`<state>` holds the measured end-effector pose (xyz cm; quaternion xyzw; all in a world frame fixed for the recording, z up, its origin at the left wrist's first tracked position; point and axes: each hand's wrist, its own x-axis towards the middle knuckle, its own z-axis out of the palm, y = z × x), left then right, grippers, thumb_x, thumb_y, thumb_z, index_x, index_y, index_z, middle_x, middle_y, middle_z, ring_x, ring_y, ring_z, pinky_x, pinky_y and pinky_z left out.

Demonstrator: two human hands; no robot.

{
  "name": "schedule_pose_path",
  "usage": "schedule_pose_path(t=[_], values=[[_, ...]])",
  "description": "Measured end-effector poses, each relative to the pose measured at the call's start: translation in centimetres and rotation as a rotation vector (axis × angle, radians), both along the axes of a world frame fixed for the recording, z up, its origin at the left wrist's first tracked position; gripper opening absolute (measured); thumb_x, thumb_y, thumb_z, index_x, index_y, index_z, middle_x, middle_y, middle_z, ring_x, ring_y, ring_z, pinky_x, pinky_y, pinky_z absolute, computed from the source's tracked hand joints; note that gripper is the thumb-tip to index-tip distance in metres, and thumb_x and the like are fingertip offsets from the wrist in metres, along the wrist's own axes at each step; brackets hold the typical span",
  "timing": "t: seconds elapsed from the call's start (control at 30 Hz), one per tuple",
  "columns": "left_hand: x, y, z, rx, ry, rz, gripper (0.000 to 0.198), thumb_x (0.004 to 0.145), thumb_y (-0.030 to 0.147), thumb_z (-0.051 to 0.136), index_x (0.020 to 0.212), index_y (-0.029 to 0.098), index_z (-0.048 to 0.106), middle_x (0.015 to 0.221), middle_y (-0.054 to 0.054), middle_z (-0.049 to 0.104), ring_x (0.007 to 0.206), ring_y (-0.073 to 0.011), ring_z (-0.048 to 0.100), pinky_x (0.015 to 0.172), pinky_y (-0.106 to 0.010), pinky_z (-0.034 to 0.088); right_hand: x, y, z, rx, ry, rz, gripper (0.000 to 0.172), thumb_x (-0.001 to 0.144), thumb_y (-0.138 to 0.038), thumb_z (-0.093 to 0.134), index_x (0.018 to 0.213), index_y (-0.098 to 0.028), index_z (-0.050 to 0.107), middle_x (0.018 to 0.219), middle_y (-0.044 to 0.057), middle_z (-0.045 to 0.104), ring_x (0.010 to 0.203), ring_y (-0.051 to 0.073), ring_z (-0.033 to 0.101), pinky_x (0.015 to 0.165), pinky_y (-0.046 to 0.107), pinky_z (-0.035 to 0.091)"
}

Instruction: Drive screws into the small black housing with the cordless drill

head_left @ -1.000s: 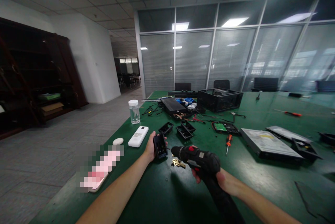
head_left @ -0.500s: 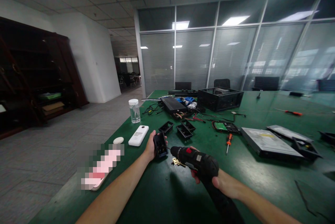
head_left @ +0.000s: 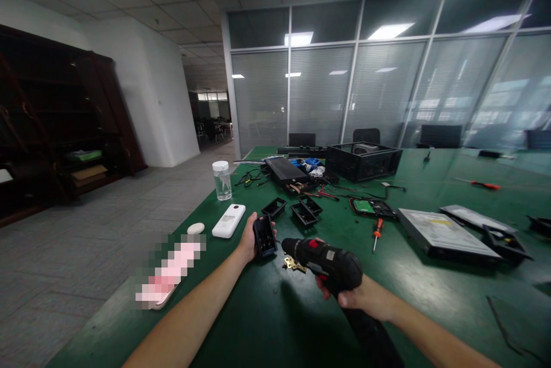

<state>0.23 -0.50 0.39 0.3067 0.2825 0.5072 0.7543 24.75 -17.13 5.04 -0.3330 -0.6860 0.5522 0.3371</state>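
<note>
Head view of a green table (head_left: 267,322) strewn with dismantled electronics. The left hand (head_left: 248,239) has its grip closed around a small black plastic housing (head_left: 264,236), held upright on the table surface with its open side facing the camera. The right hand (head_left: 353,294) has its grip closed around the handle of a black cordless screwdriver (head_left: 327,262), whose nose points left toward the housing and lies just beside it. A small brass-coloured metal part (head_left: 293,265) lies on the table beneath the tool's nose. Beyond the housing lie two empty black trays (head_left: 303,213), a white remote-like device (head_left: 228,220), a white oval object (head_left: 196,228) and a clear bottle (head_left: 222,180). To the right are a red-handled screwdriver (head_left: 376,229), a green circuit board (head_left: 364,206), a flat optical drive (head_left: 443,232) and, farther back, a black open chassis (head_left: 364,162).
</note>
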Motion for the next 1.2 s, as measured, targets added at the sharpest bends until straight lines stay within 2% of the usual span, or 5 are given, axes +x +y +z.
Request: schedule_pose_path(t=[0.13, 0.37, 0.67, 0.8, 1.2], values=[[0.0, 0.0, 0.1, 0.0, 0.012, -0.001, 0.041, 0.083, 0.05, 0.044, 0.084, 0.012, 0.059, 0.079, -0.011, 0.068, 0.063, -0.0216, 0.065, 0.058, -0.034, 0.051, -0.4, -0.2, 0.2, -0.074, -0.064, -0.064, 0.052, 0.07, -0.043, 0.072, 0.113, -0.019, 0.056, 0.089, 0.003, 0.056, 0.082, 0.02, 0.054, 0.078, 0.037, 0.046], [-0.1, 0.2, -0.2, 0.004, 0.017, -0.019, 0.042, 0.082, 0.052, 0.045, 0.085, 0.012, 0.06, 0.08, -0.012, 0.068, 0.068, -0.0237, 0.066, 0.061, -0.035, 0.051, -0.5, -0.4, 0.3, -0.03, -0.112, -0.064, 0.031, 0.075, -0.036, 0.068, 0.097, -0.016, 0.062, 0.088, 0.002, 0.057, 0.082, 0.018, 0.053, 0.076, 0.035, 0.046], [-0.4, 0.7, -0.8, 0.009, 0.081, -0.08, 0.058, 0.079, 0.06, 0.041, 0.091, 0.008, 0.063, 0.074, -0.015, 0.067, 0.065, -0.0259, 0.065, 0.061, -0.039, 0.051, 0.0, -0.1, 0.4, 0.002, -0.158, -0.104, 0.03, 0.078, -0.038, 0.065, 0.095, -0.015, 0.06, 0.092, 0.005, 0.059, 0.085, 0.02, 0.054, 0.079, 0.035, 0.045], [-0.5, 0.8, -0.9, 0.028, 0.075, -0.079, 0.057, 0.079, 0.06, 0.043, 0.092, 0.008, 0.063, 0.076, -0.015, 0.068, 0.067, -0.0262, 0.066, 0.063, -0.039, 0.051, 0.0, 0.0, 0.1, -0.005, -0.135, -0.098, 0.03, 0.078, -0.039, 0.064, 0.094, -0.014, 0.059, 0.089, 0.005, 0.058, 0.083, 0.02, 0.054, 0.077, 0.034, 0.045], [-0.4, 0.8, -0.8, -0.01, 0.038, -0.062, 0.054, 0.08, 0.057, 0.044, 0.093, 0.008, 0.063, 0.076, -0.015, 0.068, 0.066, -0.0255, 0.066, 0.061, -0.037, 0.051, -0.2, -0.3, 0.3, 0.052, -0.261, -0.084, 0.029, 0.08, -0.039, 0.062, 0.093, -0.014, 0.056, 0.085, 0.002, 0.054, 0.078, 0.017, 0.05, 0.071, 0.029, 0.044]])
